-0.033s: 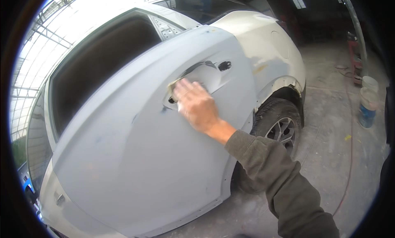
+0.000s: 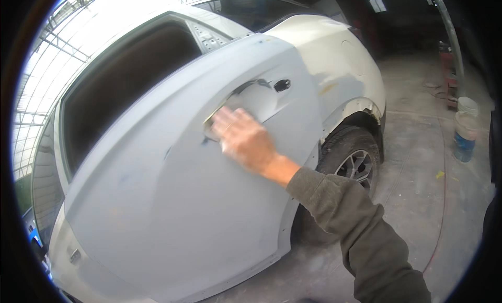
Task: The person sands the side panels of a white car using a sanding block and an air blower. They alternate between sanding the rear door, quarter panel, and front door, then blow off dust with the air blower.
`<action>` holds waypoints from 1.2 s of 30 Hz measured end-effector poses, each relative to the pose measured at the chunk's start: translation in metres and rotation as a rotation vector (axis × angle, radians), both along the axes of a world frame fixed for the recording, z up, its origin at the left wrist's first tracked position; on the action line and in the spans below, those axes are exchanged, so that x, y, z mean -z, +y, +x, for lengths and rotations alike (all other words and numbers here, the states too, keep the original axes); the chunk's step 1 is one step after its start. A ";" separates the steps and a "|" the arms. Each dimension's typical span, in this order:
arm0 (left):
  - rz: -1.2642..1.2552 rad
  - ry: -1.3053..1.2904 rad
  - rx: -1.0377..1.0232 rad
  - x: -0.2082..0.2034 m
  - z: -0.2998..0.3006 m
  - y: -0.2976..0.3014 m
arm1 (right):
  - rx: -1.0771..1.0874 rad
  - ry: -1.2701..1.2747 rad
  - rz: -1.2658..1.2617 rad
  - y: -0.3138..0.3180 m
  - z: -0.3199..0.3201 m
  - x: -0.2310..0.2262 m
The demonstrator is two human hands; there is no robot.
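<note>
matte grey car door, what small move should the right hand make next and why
Probably ease the thin yellowish pad slightly down toward the small dark smudge: the bare right hand holds it against the matte grey car door, just above that smudge.

Bright daylight came through the roof (image 2: 78,46) at the left; the right hand (image 2: 244,141) was blurred; lines bent near the dark rim.

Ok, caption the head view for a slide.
Right hand holding a pad against a grey car door near its handle recess.
</note>
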State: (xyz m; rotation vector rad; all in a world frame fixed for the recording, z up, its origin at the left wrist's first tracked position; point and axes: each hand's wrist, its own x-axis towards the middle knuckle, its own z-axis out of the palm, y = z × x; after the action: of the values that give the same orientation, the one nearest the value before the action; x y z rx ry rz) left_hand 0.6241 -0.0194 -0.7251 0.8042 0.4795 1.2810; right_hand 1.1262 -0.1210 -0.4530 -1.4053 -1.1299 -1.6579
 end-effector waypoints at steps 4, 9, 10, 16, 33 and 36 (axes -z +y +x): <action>0.015 0.014 0.070 0.005 0.005 0.015 | 0.053 -0.272 -0.223 -0.004 -0.008 -0.018; 0.040 0.030 0.116 0.000 0.024 0.015 | 0.184 0.039 -0.183 -0.046 0.063 -0.060; 0.039 0.027 0.149 0.002 0.029 0.018 | 0.203 0.192 -0.110 -0.075 0.085 -0.066; 0.035 0.050 0.109 0.008 0.003 0.012 | 0.264 0.545 -0.017 -0.120 0.142 -0.053; 0.027 0.105 0.120 0.005 0.015 0.015 | 0.256 0.087 -0.096 -0.110 0.090 -0.017; 0.026 0.129 0.141 -0.006 0.019 0.008 | 0.289 0.194 0.032 -0.113 0.099 -0.016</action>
State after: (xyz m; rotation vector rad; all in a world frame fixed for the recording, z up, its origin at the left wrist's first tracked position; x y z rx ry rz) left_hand 0.6431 -0.0113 -0.7192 0.9301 0.5017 1.1114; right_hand 1.2248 -0.2337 -0.4374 -1.7318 -0.8174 -1.6793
